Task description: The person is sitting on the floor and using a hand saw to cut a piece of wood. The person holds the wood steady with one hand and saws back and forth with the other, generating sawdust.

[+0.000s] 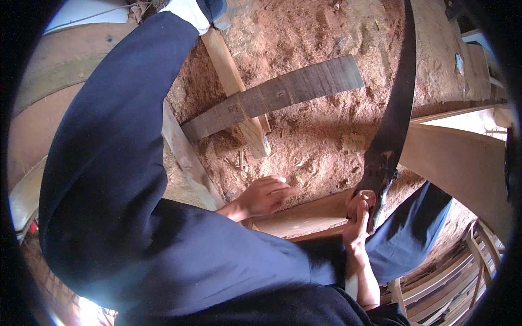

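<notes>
My right hand (358, 217) is closed around the handle of a large handsaw (394, 108). Its wide dark blade points away from me, up toward the far edge of the view. Left of it, my left hand (263, 198) hovers near my knee with loosely bent fingers and nothing visible in them. Beyond that hand a grey-brown board (321, 80), crossed by several thin lines, lies over a pale wooden strip (224, 65). The saw is apart from the board.
Sawdust (310, 32) covers the ground. A pale beam (304, 216) runs just beyond my legs, and another timber (187, 152) lies left of my left hand. A broad plank (457, 168) stands at the right, with stacked slats (443, 288) at lower right. My foot (187, 12) rests by the strip's far end.
</notes>
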### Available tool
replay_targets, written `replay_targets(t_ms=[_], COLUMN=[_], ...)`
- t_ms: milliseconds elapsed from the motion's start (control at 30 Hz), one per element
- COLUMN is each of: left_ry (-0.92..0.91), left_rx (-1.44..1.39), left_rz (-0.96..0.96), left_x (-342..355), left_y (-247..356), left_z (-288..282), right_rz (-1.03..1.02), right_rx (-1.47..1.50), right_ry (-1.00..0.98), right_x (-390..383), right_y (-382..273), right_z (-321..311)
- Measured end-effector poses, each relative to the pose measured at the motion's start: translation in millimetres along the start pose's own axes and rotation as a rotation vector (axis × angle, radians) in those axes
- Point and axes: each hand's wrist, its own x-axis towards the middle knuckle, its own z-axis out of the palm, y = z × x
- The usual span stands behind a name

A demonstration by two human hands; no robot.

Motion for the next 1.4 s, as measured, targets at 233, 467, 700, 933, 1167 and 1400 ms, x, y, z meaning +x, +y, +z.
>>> replay_targets(t_ms=[233,467,700,933,1167,1400], left_ry=[0.257,0.452,0.291,0.317,0.313,0.331], left_rx=[0.256,0.534,0.652,0.742,0.748,0.757], left_rz=[0.118,-0.099,-0.304,-0.302,-0.313,-0.326], left_x=[34,85,83,77,76,72], left_y=[-25,-55,-74,-78,-78,-87], left_z=[-31,-104,-108,-107,-106,-106], right_rz=[-0.160,-0.230,-0.136,-0.129,-0.528,-0.394], right_rx=[-0.327,-0.425,-0.360,-0.401,-1.045,-1.346], right_ry=[-0.048,-0.102,-0.255,-0.267,-0.209,-0.372], right_x=[-5,-6,-5,-3,-1,-3], right_y=[1,-2,-12,-23,-13,-10], right_z=[-11,5,16,24,32,30])
